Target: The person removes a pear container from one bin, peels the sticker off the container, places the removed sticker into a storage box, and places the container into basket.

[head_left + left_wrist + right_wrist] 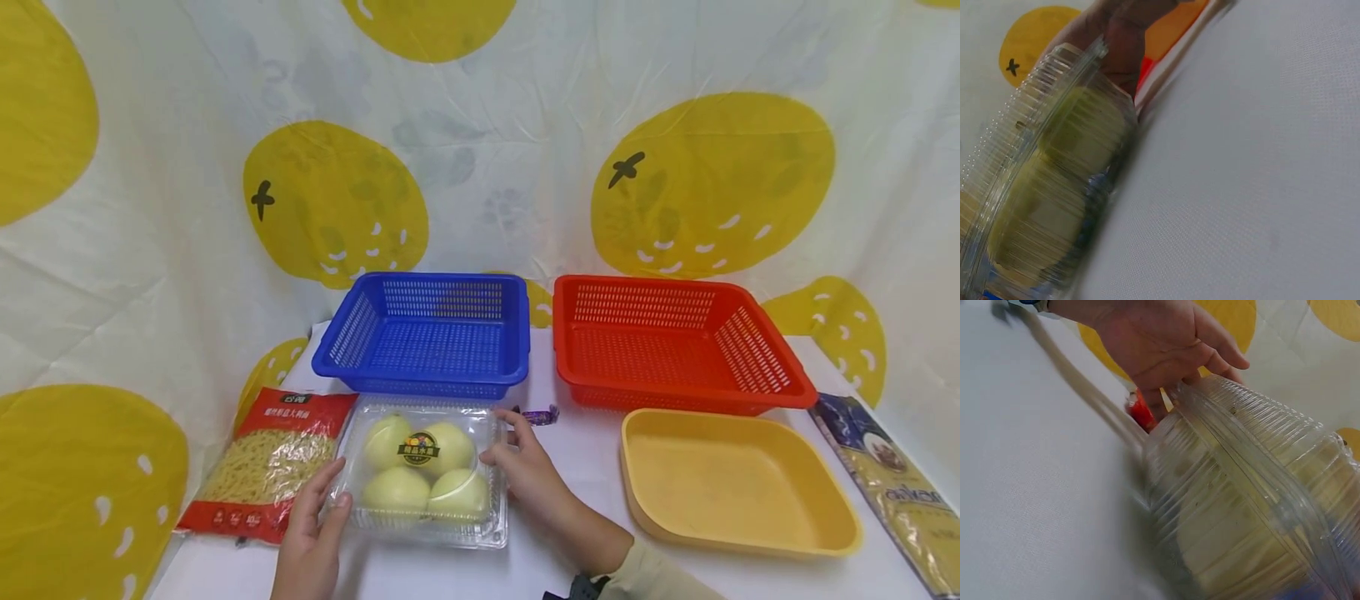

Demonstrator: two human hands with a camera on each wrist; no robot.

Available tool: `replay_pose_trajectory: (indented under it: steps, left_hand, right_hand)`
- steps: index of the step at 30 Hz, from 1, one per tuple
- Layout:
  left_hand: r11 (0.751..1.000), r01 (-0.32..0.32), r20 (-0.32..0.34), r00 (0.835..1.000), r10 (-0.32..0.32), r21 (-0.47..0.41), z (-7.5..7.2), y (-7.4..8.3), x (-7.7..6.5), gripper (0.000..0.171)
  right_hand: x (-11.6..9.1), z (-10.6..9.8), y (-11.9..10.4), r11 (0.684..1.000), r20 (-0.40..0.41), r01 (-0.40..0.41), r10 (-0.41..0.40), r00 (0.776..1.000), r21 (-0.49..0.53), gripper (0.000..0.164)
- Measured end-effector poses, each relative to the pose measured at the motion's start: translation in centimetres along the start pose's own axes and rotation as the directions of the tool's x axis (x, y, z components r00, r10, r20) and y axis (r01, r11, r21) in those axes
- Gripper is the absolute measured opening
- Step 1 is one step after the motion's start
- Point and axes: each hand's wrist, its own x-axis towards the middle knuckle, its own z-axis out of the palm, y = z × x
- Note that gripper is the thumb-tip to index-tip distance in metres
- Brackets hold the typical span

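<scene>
A clear plastic clamshell box point(420, 533) of pale yellow-green round fruits point(395, 490) is at the front of the table in the head view, a dark round label point(417, 448) on its lid. My left hand point(311, 521) holds the box by its left side, with fingers and thumb along the edge. On the opposite side my right hand point(528, 462) grips the rim, its thumb over the lid edge and the lower fingers partly hidden behind the wall. In the right wrist view that hand's fingers point(1157, 403) reach round the box's ribbed side point(1210, 494).
Behind the box stand a blue basket point(420, 387) and a red basket point(675, 400). A red pasta bag point(262, 467) lies left, close by my left hand. A small purple wrapped piece point(540, 416) lies past my right hand. To the right are a yellow tray point(735, 483) and a blue-and-gold packet point(885, 483).
</scene>
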Motion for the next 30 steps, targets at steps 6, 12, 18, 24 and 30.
replay_pose_trajectory:
  steps: [6,12,18,24,30]
  left_hand:
    - [1.0,-0.024,0.009,1.0,0.024,0.011,-0.1,-0.3,0.2,0.05]
    - [0.997,-0.067,0.0,0.998,0.067,0.04,-0.1,-1.1,0.2,0.05]
    - [0.995,-0.067,0.009,0.998,0.067,0.067,-0.2,-1.4,0.3,0.05]
    - [0.994,-0.075,0.022,0.997,0.073,0.075,-0.3,-1.5,0.4,0.05]
    - [0.993,-0.068,0.027,0.998,0.065,0.097,-0.2,-1.6,0.4,0.052]
  right_hand:
    - [-0.4,-0.3,0.0,0.999,0.022,0.001,0.0,1.0,-0.045,0.071]
    - [-0.9,-0.7,-0.3,0.996,0.032,0.024,-0.022,0.999,-0.082,0.077]
    - [-0.9,-1.5,-1.8,0.895,-0.013,0.207,-0.231,0.973,-0.395,0.069]
    - [-0.8,-1.8,-3.7,0.748,0.049,0.328,-0.369,0.928,-0.576,0.049]
    - [-0.5,-1.5,-5.5,0.556,0.211,0.411,-0.39,0.896,-0.722,0.038]
